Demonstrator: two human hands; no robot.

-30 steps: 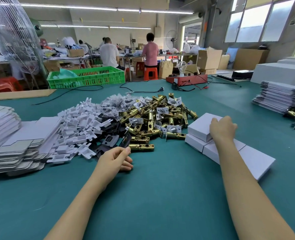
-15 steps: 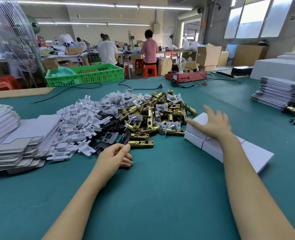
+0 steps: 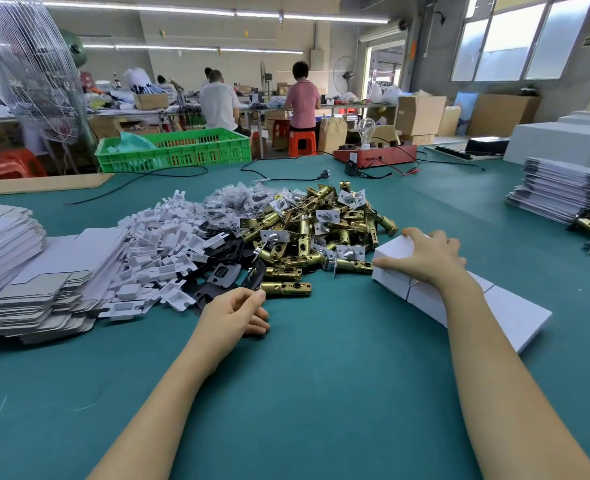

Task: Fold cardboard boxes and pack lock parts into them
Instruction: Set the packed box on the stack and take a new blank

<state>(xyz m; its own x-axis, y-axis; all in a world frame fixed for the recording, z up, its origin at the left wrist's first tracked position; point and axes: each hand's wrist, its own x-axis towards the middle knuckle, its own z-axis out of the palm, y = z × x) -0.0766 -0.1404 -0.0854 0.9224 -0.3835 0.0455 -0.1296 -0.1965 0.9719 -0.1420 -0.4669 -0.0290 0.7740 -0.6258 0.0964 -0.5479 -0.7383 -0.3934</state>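
Note:
My right hand (image 3: 428, 254) lies over the top white box (image 3: 388, 250), fingers curled over its far edge and thumb on its near left corner. That box sits on a row of closed white boxes (image 3: 515, 317) on the green table. My left hand (image 3: 233, 311) rests on the table with loosely curled fingers and holds nothing; its thumb is just beside a black plate (image 3: 253, 278). A single brass latch (image 3: 288, 288) lies right of it. Behind is the pile of brass latches (image 3: 307, 237), white plastic inserts (image 3: 162, 244) and flat box blanks (image 3: 27, 289).
Small bags of screws (image 3: 238, 202) lie behind the pile. A green crate (image 3: 175, 150), a red tester with a bulb (image 3: 373, 155) and a black cable (image 3: 279, 174) sit at the far edge. Stacked flat sheets (image 3: 556, 188) stand at the right. People work at far tables.
My right hand lifted off the box with fingers spread, then came back down onto the top white box and curled round it. My left hand stayed in place.

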